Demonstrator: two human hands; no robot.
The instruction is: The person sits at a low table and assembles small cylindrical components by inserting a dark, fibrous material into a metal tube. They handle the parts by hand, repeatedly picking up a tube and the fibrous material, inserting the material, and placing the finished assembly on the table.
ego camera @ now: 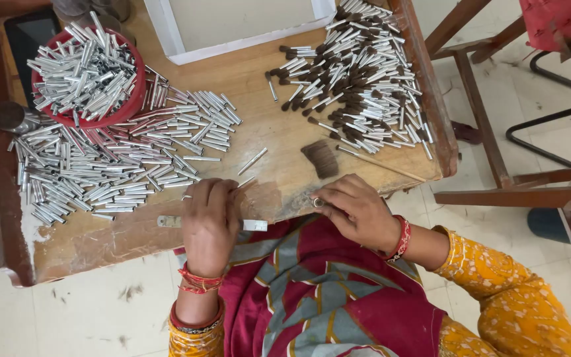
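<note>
At the near edge of the wooden desk (100, 244), left hand (209, 221) palm down, fingers curled together, seemingly pinching a thin silver tube (244, 182) at the fingertips; grip itself hidden under the knuckles. Just beneath that hand, a flat metal strip (170, 221) lying along the desk's near edge. Right hand (358, 211) close beside, fingers closed around a short metal ferrule (316, 202), open end showing. Between the hands and farther in, a small tuft of brown bristles (322, 158) and one loose tube (252, 160). Toward the left edge, a wide spread of silver tubes (114, 172), with a red bowl (127, 109) heaped with more at the far left corner. Near the far right corner, a pile of finished brush heads (358, 79).
</note>
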